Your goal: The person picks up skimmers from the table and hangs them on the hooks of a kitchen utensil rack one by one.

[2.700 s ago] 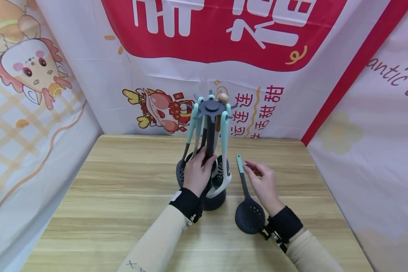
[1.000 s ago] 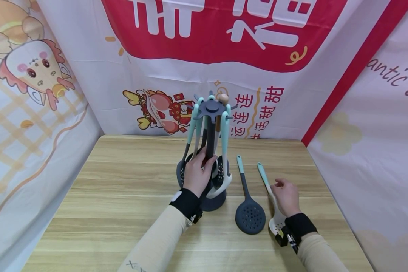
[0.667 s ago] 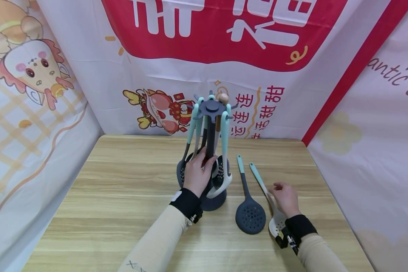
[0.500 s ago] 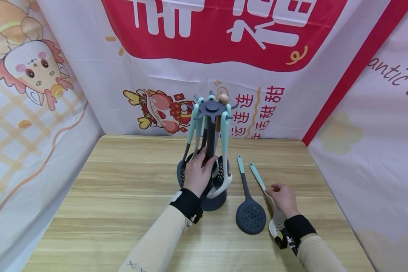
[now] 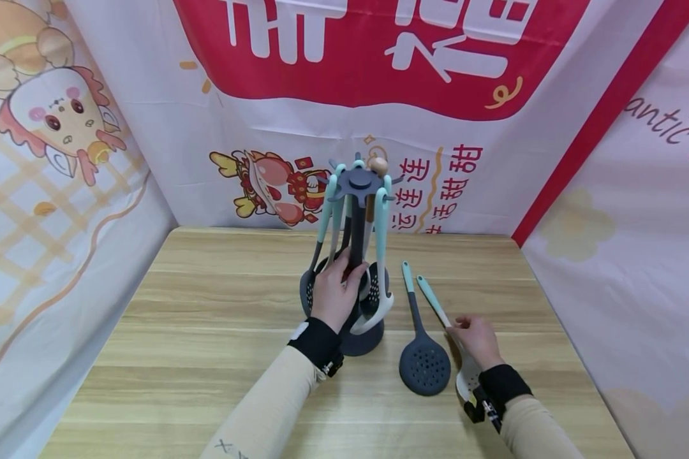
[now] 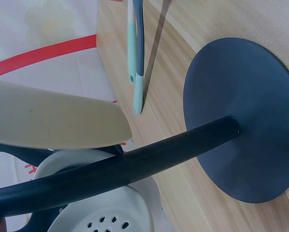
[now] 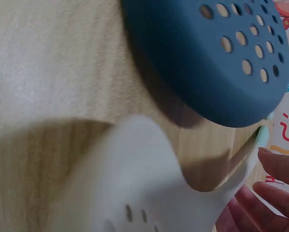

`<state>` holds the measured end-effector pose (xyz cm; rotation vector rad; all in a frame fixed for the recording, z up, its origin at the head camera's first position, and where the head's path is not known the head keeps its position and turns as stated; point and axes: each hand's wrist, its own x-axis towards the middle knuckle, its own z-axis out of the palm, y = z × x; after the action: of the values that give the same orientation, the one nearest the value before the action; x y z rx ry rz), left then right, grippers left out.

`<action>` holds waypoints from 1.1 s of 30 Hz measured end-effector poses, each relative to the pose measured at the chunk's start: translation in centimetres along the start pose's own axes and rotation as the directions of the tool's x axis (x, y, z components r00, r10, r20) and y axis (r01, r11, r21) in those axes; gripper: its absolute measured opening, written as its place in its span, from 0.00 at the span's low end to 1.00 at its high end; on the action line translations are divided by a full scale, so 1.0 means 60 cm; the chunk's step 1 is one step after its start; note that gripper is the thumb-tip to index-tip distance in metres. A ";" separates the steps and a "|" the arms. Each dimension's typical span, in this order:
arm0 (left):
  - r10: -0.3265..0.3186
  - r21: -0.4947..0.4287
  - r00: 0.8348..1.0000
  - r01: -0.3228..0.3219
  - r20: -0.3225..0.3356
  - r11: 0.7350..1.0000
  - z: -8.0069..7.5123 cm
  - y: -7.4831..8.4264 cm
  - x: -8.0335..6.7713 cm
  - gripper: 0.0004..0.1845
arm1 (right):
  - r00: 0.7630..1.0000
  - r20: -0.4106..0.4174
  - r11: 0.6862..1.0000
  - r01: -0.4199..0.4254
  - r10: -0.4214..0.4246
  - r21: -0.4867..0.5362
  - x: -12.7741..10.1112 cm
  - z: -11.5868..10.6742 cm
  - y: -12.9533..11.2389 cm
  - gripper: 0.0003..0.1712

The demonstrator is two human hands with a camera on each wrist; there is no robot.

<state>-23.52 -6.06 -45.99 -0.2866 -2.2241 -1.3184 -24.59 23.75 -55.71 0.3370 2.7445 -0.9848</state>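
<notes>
My left hand [image 5: 334,296] grips the dark pole [image 6: 183,147] of a standing utensil rack, thumb and fingers round it above its round base [image 6: 246,96]. Several mint-handled utensils hang from the rack's top [image 5: 358,183], among them a white hook-ended one [image 5: 381,255]. To the right, a dark skimmer [image 5: 425,366] with a holed head lies on the table. Beside it lies a white slotted spoon [image 7: 144,179], its mint handle tip close to the skimmer's handle. My right hand [image 5: 476,341] is at the spoon's handle, thumb tip [image 7: 275,164] right at its edge, fingers loosely bent alongside.
The wooden table [image 5: 218,370] runs back to a printed cloth wall [image 5: 207,127], with more cloth on both sides. A wooden-handled utensil [image 5: 377,167] also hangs at the rack's back.
The right hand has gone from the skimmer's handle to the white slotted spoon. Over the last second the spoon's handle end has swung left toward the skimmer, and the hand shifted slightly left. Left hand unmoved.
</notes>
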 end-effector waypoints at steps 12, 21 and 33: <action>-0.008 -0.001 1.000 0.008 0.010 1.000 -0.001 0.001 0.001 0.15 | 1.000 -0.014 0.999 -0.021 0.020 -0.032 0.011 0.016 0.010 0.24; -0.026 0.000 0.999 0.026 0.025 1.000 -0.002 0.003 0.000 0.16 | 1.000 0.015 0.999 -0.022 0.023 -0.032 0.017 0.020 0.017 0.21; -0.019 0.002 1.000 0.019 0.024 1.000 -0.002 0.001 -0.001 0.16 | 1.000 0.000 1.000 0.016 -0.016 -0.026 0.012 0.023 0.014 0.14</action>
<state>-23.42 -6.15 -45.93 -0.2829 -2.2530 -1.3299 -24.91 23.59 -57.46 0.3111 2.7623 -0.9527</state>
